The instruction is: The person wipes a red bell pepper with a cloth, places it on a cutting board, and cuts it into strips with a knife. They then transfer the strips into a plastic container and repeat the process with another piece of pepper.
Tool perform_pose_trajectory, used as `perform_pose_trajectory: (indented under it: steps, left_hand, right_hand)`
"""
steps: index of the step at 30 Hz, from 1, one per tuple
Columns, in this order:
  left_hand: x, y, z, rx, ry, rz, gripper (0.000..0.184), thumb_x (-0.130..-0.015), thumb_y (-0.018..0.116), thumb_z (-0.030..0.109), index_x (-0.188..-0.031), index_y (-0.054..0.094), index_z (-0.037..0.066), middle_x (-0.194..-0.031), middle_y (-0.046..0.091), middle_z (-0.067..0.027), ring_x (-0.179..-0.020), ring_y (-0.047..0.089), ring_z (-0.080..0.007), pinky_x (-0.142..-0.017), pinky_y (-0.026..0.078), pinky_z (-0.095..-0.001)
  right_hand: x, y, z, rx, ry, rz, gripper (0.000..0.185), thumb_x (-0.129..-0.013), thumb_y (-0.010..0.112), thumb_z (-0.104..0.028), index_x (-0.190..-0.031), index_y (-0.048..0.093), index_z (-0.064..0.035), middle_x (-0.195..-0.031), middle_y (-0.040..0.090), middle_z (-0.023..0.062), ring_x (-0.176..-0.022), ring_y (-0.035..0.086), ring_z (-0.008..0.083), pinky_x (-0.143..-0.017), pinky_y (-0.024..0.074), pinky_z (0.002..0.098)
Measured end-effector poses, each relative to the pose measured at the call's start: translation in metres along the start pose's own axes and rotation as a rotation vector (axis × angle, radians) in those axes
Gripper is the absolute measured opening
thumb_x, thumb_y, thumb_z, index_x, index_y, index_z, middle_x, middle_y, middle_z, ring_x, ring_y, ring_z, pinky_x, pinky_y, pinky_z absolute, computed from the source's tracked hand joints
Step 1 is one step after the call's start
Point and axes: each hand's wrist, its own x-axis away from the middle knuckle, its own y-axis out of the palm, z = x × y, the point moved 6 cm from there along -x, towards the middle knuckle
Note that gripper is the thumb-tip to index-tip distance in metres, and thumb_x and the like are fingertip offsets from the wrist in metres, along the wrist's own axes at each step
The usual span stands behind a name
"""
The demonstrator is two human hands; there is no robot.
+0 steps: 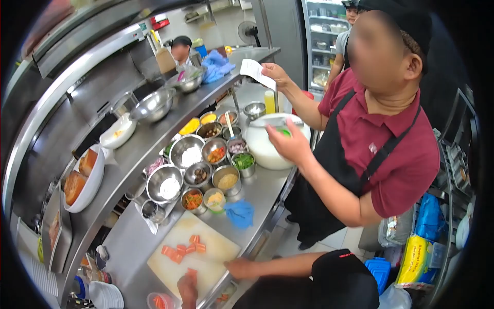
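Note:
A white cutting board (167, 247) lies on the steel counter below me. Several orange-pink chunks (180, 251), which look like salmon, are grouped on its middle. My left hand (188, 292) is at the board's near edge, its fingers closed on another salmon piece (191, 273). At the board's right edge, my right hand (242, 269) is curled; whatever it may hold is hard to make out. A plastic tub (160, 301) with orange pieces stands beside the left hand.
Steel bowls (164, 184) and tins of chopped ingredients (226, 178) crowd behind the board, near a blue cloth (240, 213). A co-worker (381, 139) stands close on the right, holding a paper slip (257, 73). A raised shelf (121, 175) runs along the left.

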Motion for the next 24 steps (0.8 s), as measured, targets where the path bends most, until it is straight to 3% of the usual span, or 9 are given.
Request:
perform_pose_trajectory:
  steps: [8,9,14,16,19,20,21,22,24]
  left_hand:
    - [0.01,0.0,0.002,0.043,-0.062,-0.022,0.01,-0.061,0.057,-0.004,-0.067,0.051,0.002,-0.069,0.057,-0.0145,-0.071,0.055,-0.0357,-0.064,0.044,-0.0437]
    - [0.013,0.003,-0.004,0.015,-0.069,-0.023,0.01,-0.061,0.057,-0.004,-0.067,0.052,0.002,-0.071,0.058,-0.0145,-0.073,0.056,-0.0355,-0.066,0.045,-0.0434]
    - [0.014,0.002,-0.002,-0.023,-0.078,-0.041,0.012,-0.06,0.057,-0.006,-0.068,0.053,0.002,-0.074,0.059,-0.0147,-0.074,0.056,-0.0373,-0.068,0.045,-0.0439]
    - [0.013,0.003,-0.003,0.043,0.02,0.01,0.015,-0.082,0.053,0.008,-0.08,0.066,0.001,-0.073,0.061,-0.0167,-0.068,0.056,-0.038,-0.06,0.042,-0.045]
    - [0.012,0.006,-0.008,0.027,-0.016,-0.052,0.02,-0.083,0.052,0.013,-0.086,0.068,0.0,-0.076,0.062,-0.0167,-0.07,0.057,-0.0377,-0.061,0.042,-0.0447]
    - [0.01,0.004,-0.004,0.025,0.0,-0.036,0.02,-0.083,0.052,0.013,-0.086,0.068,0.0,-0.076,0.062,-0.0167,-0.07,0.057,-0.0377,-0.061,0.042,-0.0447]
    - [0.01,0.003,-0.001,0.021,-0.033,-0.045,0.007,-0.072,0.055,0.005,-0.077,0.059,0.002,-0.074,0.061,-0.0164,-0.071,0.057,-0.0381,-0.064,0.043,-0.0451]
    - [0.01,0.004,-0.004,0.018,-0.068,-0.056,0.011,-0.062,0.059,-0.003,-0.067,0.051,0.004,-0.072,0.059,-0.0161,-0.072,0.057,-0.0385,-0.067,0.045,-0.0455]
    - [0.019,0.012,-0.022,-0.028,-0.083,-0.042,0.011,-0.062,0.059,-0.001,-0.067,0.052,0.004,-0.071,0.059,-0.0157,-0.072,0.057,-0.0381,-0.066,0.045,-0.0456]
  right_hand:
    - [0.003,0.006,0.002,-0.034,-0.006,0.004,0.025,-0.079,0.048,0.0,-0.103,0.053,0.0043,-0.089,0.067,0.0245,-0.088,0.066,0.0418,-0.071,0.0525,0.0521]
    - [0.001,0.013,0.006,-0.037,-0.046,0.1,0.015,-0.082,0.051,-0.007,-0.095,0.053,0.0006,-0.08,0.066,0.024,-0.079,0.066,0.0418,-0.066,0.0519,0.0513]
    - [-0.005,0.026,0.013,-0.041,-0.021,0.073,0.021,-0.084,0.051,-0.013,-0.101,0.055,-0.001,-0.082,0.067,0.0231,-0.08,0.067,0.0409,-0.067,0.0531,0.0506]
    - [-0.007,0.032,0.014,-0.022,-0.013,0.079,0.021,-0.082,0.053,-0.012,-0.101,0.055,-0.0013,-0.081,0.067,0.0217,-0.078,0.067,0.0398,-0.065,0.0533,0.0501]
    - [0.001,0.012,0.004,-0.043,-0.022,0.008,0.023,-0.079,0.05,-0.005,-0.1,0.054,0.0035,-0.088,0.066,0.0251,-0.083,0.066,0.0433,-0.068,0.0525,0.0529]
    - [-0.001,0.012,0.004,-0.04,-0.014,-0.01,0.025,-0.079,0.05,-0.005,-0.102,0.055,0.0034,-0.089,0.067,0.0248,-0.085,0.066,0.0428,-0.07,0.0524,0.0524]
    - [-0.003,0.009,0.006,-0.029,-0.016,0.005,0.025,-0.079,0.05,-0.005,-0.102,0.055,0.0034,-0.089,0.067,0.0248,-0.085,0.066,0.0428,-0.07,0.0524,0.0524]
    - [-0.001,0.004,0.004,-0.023,-0.031,-0.002,0.026,-0.079,0.05,-0.004,-0.103,0.055,0.0035,-0.091,0.067,0.0247,-0.087,0.066,0.0424,-0.071,0.0523,0.0521]
    - [0.006,-0.005,-0.003,-0.034,-0.043,-0.013,0.029,-0.079,0.05,-0.003,-0.106,0.055,0.0043,-0.094,0.067,0.0247,-0.092,0.065,0.0416,-0.075,0.0519,0.0518]
